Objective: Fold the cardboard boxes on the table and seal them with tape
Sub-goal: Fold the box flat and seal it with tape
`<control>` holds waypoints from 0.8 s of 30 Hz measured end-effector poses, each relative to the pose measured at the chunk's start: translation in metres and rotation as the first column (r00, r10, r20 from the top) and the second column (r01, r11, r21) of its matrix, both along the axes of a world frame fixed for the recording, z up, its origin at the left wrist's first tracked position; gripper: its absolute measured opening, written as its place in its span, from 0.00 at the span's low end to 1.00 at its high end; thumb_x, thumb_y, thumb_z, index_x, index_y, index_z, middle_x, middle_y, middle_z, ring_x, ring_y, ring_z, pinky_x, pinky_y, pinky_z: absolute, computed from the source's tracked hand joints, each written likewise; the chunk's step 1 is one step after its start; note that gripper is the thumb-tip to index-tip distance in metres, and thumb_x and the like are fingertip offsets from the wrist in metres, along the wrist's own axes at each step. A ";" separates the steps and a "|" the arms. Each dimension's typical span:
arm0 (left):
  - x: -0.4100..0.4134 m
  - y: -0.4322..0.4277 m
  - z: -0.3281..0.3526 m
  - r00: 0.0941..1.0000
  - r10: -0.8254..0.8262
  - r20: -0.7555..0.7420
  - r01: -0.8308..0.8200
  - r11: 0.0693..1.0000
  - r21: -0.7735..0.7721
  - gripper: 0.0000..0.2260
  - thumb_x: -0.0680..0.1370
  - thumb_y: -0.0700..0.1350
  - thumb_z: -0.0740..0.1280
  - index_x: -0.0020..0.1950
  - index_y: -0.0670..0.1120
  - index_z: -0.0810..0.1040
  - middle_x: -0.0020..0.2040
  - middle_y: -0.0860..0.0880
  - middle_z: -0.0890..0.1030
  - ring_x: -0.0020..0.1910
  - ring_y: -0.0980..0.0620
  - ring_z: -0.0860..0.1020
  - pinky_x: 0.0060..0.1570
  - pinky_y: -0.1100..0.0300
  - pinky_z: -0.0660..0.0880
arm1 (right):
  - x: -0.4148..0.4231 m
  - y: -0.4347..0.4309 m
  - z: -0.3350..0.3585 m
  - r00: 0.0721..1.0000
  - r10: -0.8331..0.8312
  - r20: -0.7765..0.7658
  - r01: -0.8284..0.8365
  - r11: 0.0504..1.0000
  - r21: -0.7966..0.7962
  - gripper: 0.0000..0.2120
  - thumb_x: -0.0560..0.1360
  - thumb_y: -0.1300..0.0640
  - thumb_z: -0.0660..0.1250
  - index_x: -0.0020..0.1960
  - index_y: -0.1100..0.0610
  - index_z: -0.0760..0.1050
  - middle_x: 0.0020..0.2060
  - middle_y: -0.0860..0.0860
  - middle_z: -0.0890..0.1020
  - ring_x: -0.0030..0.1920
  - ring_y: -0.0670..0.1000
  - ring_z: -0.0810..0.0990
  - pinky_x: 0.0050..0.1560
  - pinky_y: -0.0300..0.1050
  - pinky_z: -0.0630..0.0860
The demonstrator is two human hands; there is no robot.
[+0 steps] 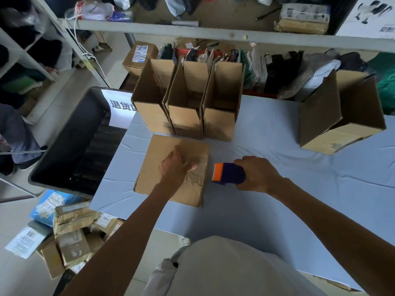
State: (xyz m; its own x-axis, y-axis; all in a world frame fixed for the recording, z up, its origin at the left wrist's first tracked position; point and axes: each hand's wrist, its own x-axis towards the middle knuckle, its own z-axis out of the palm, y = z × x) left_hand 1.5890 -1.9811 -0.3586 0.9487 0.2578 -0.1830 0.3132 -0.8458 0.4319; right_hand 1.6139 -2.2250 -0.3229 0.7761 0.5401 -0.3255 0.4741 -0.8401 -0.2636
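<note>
Left hand point(177, 166), grip released, presses the closed box point(152, 165) near its 3 o'clock edge. Right hand point(257, 174) has its grip grasping the tape dispenser point(228, 174) just beside that edge, open bench point(269, 144) beyond.

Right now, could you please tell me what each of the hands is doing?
Left hand: open, pressing on the cardboard box.
Right hand: gripping the tape dispenser.

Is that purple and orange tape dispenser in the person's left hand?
No, the right hand grips the tape dispenser, while the left hand rests on the cardboard box.
</note>
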 end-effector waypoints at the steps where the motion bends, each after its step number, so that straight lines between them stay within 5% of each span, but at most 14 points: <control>1: 0.000 -0.001 0.000 1.000 0.001 -0.003 -0.001 1.000 -0.002 0.26 0.71 0.60 0.70 0.56 0.44 0.65 0.46 0.47 0.78 0.44 0.45 0.77 0.42 0.54 0.69 | -0.001 0.010 0.001 1.000 0.005 -0.001 -0.005 0.999 -0.040 0.17 0.65 0.51 0.72 0.51 0.54 0.74 0.42 0.49 0.77 0.42 0.50 0.78 0.38 0.40 0.70; 9: 0.001 0.001 0.001 0.999 0.024 -0.026 -0.025 0.999 -0.030 0.25 0.71 0.56 0.72 0.57 0.43 0.66 0.48 0.47 0.78 0.46 0.45 0.77 0.43 0.55 0.68 | 0.001 0.066 0.025 0.978 0.158 0.137 -0.116 0.955 -0.273 0.14 0.70 0.58 0.69 0.53 0.58 0.72 0.49 0.54 0.78 0.48 0.54 0.78 0.42 0.43 0.65; 16: 0.001 -0.004 0.004 0.998 0.052 -0.033 -0.054 0.997 -0.062 0.24 0.72 0.53 0.72 0.58 0.42 0.65 0.47 0.46 0.77 0.43 0.47 0.74 0.41 0.55 0.68 | -0.001 0.074 0.034 0.967 0.203 0.151 -0.156 0.950 -0.271 0.15 0.69 0.59 0.70 0.55 0.56 0.73 0.50 0.52 0.78 0.50 0.53 0.78 0.43 0.43 0.65; 21: 0.002 -0.004 0.008 0.996 0.082 -0.031 -0.084 0.992 -0.089 0.22 0.72 0.53 0.72 0.52 0.42 0.65 0.46 0.45 0.76 0.44 0.42 0.75 0.41 0.54 0.67 | -0.002 0.056 0.029 0.962 0.180 0.205 -0.120 0.954 -0.274 0.17 0.49 0.54 0.82 0.32 0.54 0.79 0.30 0.52 0.80 0.30 0.51 0.81 0.31 0.37 0.64; 24: 0.004 -0.001 0.013 0.996 0.074 -0.040 -0.077 0.994 -0.080 0.20 0.72 0.52 0.73 0.52 0.43 0.66 0.46 0.46 0.77 0.43 0.44 0.75 0.41 0.54 0.68 | 0.000 0.019 0.018 0.990 0.062 0.127 -0.022 0.954 -0.298 0.16 0.67 0.52 0.71 0.53 0.55 0.74 0.49 0.52 0.79 0.48 0.53 0.80 0.41 0.42 0.67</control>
